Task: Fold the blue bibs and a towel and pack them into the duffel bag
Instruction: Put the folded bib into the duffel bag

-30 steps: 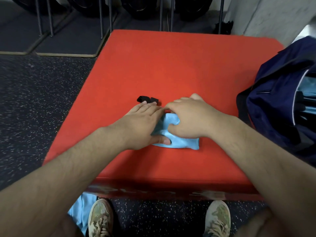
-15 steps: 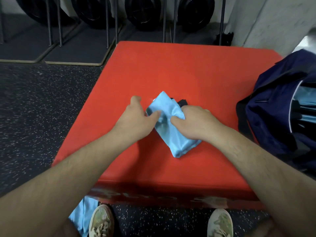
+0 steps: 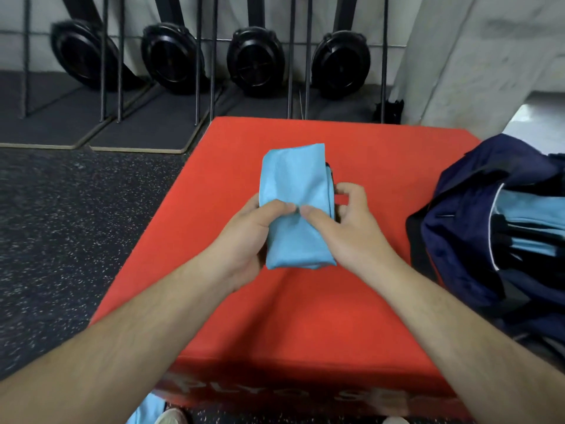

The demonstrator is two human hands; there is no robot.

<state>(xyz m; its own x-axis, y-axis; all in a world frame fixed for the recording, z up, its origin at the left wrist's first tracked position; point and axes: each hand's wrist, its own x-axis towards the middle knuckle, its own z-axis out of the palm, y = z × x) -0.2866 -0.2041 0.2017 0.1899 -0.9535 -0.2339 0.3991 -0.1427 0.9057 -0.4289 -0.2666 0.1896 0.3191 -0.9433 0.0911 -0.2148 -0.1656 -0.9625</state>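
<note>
A folded light-blue bib (image 3: pixel 293 185) is held upright in the air above the red plyo box (image 3: pixel 382 166). My left hand (image 3: pixel 247 237) grips its left side, thumb on the front. My right hand (image 3: pixel 345 228) pinches its right side, thumb meeting the left thumb on the fabric. A dark edge shows behind the bib's right side. The navy duffel bag (image 3: pixel 467 209) lies open at the right edge of the box, with folded light-blue cloth (image 3: pixel 526 209) inside it.
More light-blue cloth (image 3: pixel 146 413) lies on the floor by my shoes at the bottom edge. Speckled black rubber floor (image 3: pixel 61 240) spreads to the left. Black wheels in metal racks (image 3: pixel 250 62) stand behind the box. A concrete pillar (image 3: pixel 477 50) rises at the back right.
Both hands pressed the bib flat on the box, then lifted it. It now stands upright in the air, higher and farther from me, with both thumbs on its front.
</note>
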